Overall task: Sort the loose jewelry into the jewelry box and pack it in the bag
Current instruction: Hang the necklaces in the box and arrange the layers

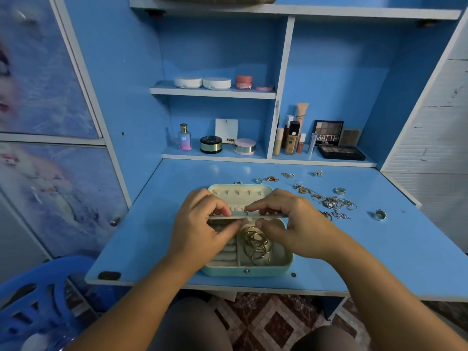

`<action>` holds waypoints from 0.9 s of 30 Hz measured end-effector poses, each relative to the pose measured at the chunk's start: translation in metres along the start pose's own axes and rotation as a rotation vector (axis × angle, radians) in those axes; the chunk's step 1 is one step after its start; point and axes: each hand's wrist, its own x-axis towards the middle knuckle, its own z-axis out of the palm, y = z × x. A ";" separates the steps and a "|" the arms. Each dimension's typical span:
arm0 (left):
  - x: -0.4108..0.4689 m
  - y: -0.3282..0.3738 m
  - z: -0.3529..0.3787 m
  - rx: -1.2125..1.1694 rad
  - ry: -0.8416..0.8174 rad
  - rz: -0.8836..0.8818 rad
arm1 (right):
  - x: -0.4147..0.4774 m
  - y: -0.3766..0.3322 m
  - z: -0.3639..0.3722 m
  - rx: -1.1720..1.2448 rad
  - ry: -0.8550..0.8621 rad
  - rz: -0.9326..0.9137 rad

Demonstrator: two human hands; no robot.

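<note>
On the blue laminate table (157, 224), the left grip (202, 224) pinched one end of a thin cream panel (249, 217), its long axis running left-right across the open mint-green cream-lined jewelry box (228, 271), lid pointing away; the right grip (291, 224) pinched the other end. It probably needed holding level, lightly; tangled loose gold and silver jewelry (334, 203) lay right

Both arms reach toward 12 o'clock; left hand (202, 225) and right hand (295, 224), fingers curled, pinch 1 thin panel (238, 217).
</note>
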 end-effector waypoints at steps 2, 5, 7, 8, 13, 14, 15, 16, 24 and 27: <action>0.000 0.000 0.001 -0.006 0.017 -0.010 | 0.001 0.000 0.002 0.005 0.020 -0.003; 0.003 -0.001 0.001 -0.002 0.039 -0.005 | 0.000 0.002 0.007 0.071 0.090 0.007; 0.004 -0.001 0.001 0.003 0.047 0.008 | 0.000 0.004 0.009 0.080 0.118 0.004; 0.005 -0.001 0.002 0.008 0.046 0.014 | 0.000 0.004 0.009 0.078 0.118 0.003; 0.006 -0.002 0.002 0.008 0.055 0.020 | 0.004 0.004 0.008 0.071 0.123 0.008; 0.006 -0.002 0.002 0.004 0.057 0.019 | 0.004 0.003 0.008 0.080 0.133 0.008; 0.007 -0.002 0.002 0.001 0.059 0.020 | 0.004 0.003 0.009 0.090 0.142 0.008; 0.007 -0.002 0.002 0.000 0.059 0.020 | 0.004 0.003 0.009 0.096 0.144 0.007; 0.008 -0.002 0.003 -0.018 0.059 0.031 | 0.012 0.002 0.005 0.033 0.042 0.006; 0.007 -0.002 0.003 -0.013 0.056 0.031 | 0.015 0.003 0.003 0.001 0.007 0.005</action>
